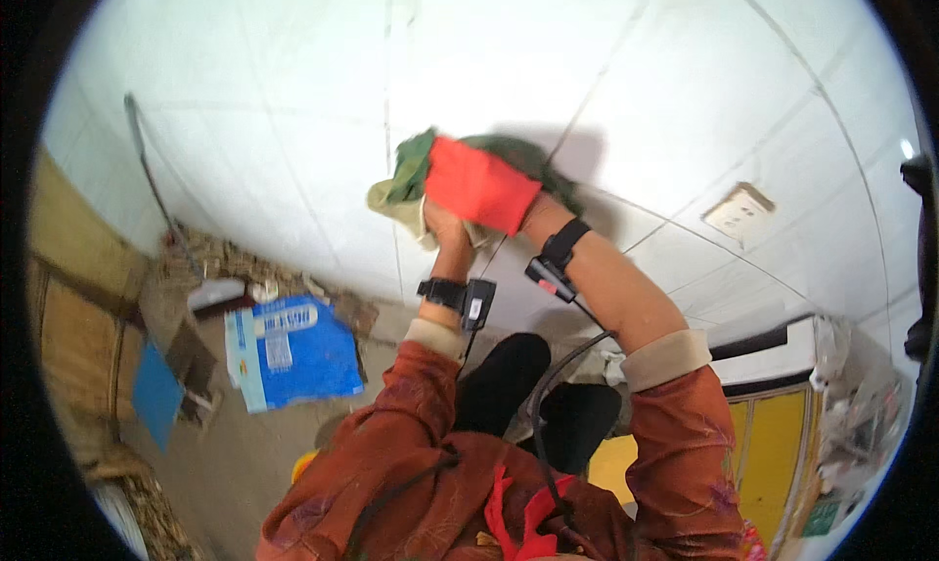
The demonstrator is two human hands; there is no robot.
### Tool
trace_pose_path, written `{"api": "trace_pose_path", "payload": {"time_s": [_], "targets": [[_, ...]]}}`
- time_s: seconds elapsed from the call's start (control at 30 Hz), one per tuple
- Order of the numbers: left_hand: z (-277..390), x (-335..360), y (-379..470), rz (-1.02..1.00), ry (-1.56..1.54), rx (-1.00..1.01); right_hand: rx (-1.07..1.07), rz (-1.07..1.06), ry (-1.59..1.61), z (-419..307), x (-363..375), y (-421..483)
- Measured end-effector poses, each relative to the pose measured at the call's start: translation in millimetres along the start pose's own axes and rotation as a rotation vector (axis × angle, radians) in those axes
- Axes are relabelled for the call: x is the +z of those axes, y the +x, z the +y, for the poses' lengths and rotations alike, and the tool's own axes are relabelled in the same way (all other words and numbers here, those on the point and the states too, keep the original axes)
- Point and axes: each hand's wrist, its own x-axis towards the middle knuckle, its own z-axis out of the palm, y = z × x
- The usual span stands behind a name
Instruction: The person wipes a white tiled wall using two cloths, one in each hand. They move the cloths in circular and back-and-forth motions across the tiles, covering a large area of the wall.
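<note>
My left hand (444,227) is up in front of the white tiled wall, its wrist running into a beige fabric piece (400,203) that hides the fingers. Green fabric (413,166) bunches just above the beige. Over my right hand (480,183) lies bright red fabric, like a glove or its cuff; its fingers cannot be made out. More dark green fabric (513,150) shows behind the red, reaching down towards the right wrist. The two hands meet or overlap. Each wrist carries a black strap with a small device, and a cable runs from the right one.
A wall socket (741,210) sits at the right. On the floor at left lie a blue printed packet (304,352) and a long-handled broom (216,294) leaning on the wall. A yellow-doored cabinet (766,451) and a clear plastic bag (858,385) stand at lower right.
</note>
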Motion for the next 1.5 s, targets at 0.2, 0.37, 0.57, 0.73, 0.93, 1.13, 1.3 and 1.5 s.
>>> {"api": "trace_pose_path", "payload": {"time_s": [0.2,0.37,0.57,0.73,0.93,1.13,1.3,1.5], "targets": [[123,24,30,0.132,0.107,0.445,0.063,0.395,-0.348,31,-95,-7],[282,77,24,0.149,0.681,0.831,0.199,0.496,-0.566,79,-199,-49],[400,160,-27,0.206,0.375,1.623,0.362,0.710,-0.801,100,-281,-125],[426,213,-69,0.054,0.245,1.849,0.633,0.900,-0.888,105,-278,-185],[418,285,-121,0.144,0.781,2.192,1.012,0.987,-0.917,97,-252,-271],[382,345,-161,-0.268,0.419,2.194,1.242,1.085,-0.805,75,-210,-332],[337,369,-189,-0.378,0.622,2.287,1.384,1.263,-0.774,62,-168,-367],[298,364,-207,-0.531,1.013,2.461,1.543,1.320,-0.652,28,-105,-417]]}}
